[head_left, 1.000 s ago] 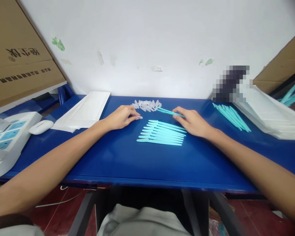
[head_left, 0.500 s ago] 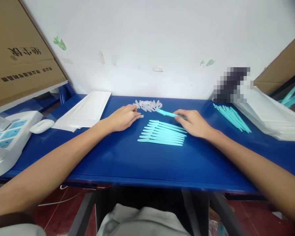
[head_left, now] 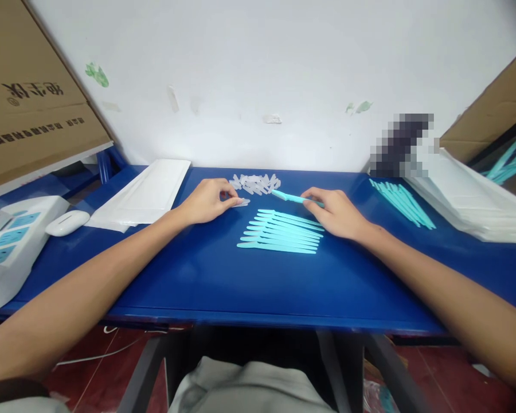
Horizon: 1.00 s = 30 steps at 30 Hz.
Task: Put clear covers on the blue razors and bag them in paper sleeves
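Note:
My left hand (head_left: 208, 201) pinches a small translucent blade cap (head_left: 243, 202) between thumb and fingertips, just above the table. Beyond it lies a loose pile of similar translucent caps (head_left: 254, 183). In my right hand (head_left: 337, 213) is a turquoise eyebrow razor (head_left: 289, 197), gripped by its handle with the head pointing left towards the pile. Below the two hands, several turquoise eyebrow razors (head_left: 279, 232) lie side by side in a fanned row, heads to the left.
On the blue table (head_left: 223, 287), more turquoise razors (head_left: 404, 203) lie at right beside stacked white trays (head_left: 485, 201). White packaging sheets (head_left: 150, 192), a white case (head_left: 67, 222) and a white power strip (head_left: 21, 246) are at left. Cardboard (head_left: 34, 97) leans there.
My left hand has drawn back slightly left, its thumb and fingers now more visibly pinching the cap. The razor in my right hand has turned a little. The view has shifted slightly.

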### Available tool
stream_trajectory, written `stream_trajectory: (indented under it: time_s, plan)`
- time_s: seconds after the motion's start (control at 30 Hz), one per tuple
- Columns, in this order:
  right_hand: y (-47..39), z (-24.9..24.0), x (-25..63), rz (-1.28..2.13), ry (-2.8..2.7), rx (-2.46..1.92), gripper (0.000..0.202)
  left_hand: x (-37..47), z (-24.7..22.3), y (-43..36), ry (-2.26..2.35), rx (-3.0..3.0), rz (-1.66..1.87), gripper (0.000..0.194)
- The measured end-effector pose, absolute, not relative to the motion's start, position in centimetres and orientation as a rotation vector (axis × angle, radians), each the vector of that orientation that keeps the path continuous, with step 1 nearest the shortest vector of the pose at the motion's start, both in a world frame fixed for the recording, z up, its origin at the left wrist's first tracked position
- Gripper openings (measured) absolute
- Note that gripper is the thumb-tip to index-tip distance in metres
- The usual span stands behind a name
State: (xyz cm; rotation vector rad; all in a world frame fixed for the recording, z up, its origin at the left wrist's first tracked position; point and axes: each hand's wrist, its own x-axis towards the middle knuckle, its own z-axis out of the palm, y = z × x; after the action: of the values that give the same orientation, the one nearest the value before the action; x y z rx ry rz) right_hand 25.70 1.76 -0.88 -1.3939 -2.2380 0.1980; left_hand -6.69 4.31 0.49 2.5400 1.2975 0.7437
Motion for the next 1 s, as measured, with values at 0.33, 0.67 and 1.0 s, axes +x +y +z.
stream_trajectory:
  time_s: [0.33, 0.67, 1.0]
  plan:
    - [2.1, -1.2, 25.8, 0.122, -2.247, -1.326, 0.026, -6.9, -0.4, 4.9, 1.446, 2.43, 0.61, 0.031]
    - [1.8, -0.9, 25.6, 0.183, -2.245, -1.412, 0.029, -6.7, -0.7, 4.9, 1.452, 2.47, 0.639, 0.031]
    - [1.0, -0.3, 24.8, 0.182, -2.354, -1.191, 0.036, -5.5, -1.0, 4.7, 1.325, 2.418, 0.748, 0.019]
